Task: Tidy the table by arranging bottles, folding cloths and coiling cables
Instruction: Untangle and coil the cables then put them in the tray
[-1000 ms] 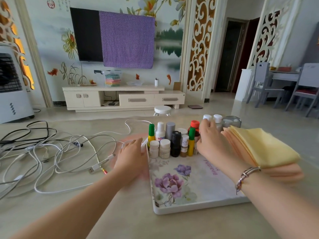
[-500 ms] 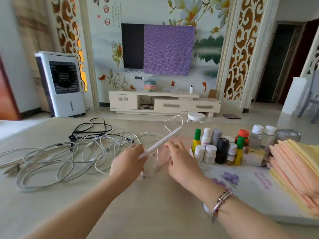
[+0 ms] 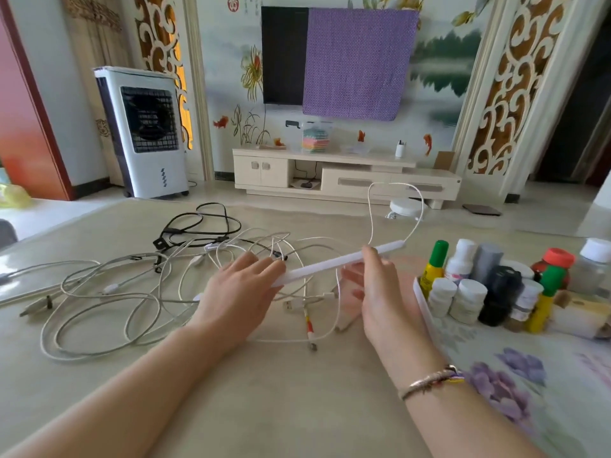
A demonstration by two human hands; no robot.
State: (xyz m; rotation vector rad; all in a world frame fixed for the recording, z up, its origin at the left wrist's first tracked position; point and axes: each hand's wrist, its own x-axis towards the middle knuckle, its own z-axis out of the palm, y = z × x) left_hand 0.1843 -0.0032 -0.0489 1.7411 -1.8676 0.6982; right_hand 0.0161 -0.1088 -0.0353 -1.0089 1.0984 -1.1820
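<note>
The bottles (image 3: 489, 285) stand grouped upright at the far end of the flowered tray (image 3: 426, 312) on the right, so that part looks largely done (one paler container lies on its side at the tray's right edge, which may want standing up). No folded cloths show in this view, so I cannot judge that part.

The cables are plainly what is left. A tangle of white cables (image 3: 139, 292) sprawls loose across the table (image 3: 297, 408) on the left, with a black cable (image 3: 201, 226) looped behind it, none of it coiled.

Both hands hold a slim white bar (image 3: 344, 261) above the table, tilted up to the right, its thin white cord (image 3: 396, 190) arcing up from the far end. The left hand (image 3: 238, 292) holds the near end, fingers lying fairly straight over it. The right hand (image 3: 377, 285) seems to pinch the bar near its far end, though how its fingers close is hard to tell. Winding this cord looks like the first of several coils to come.
</note>
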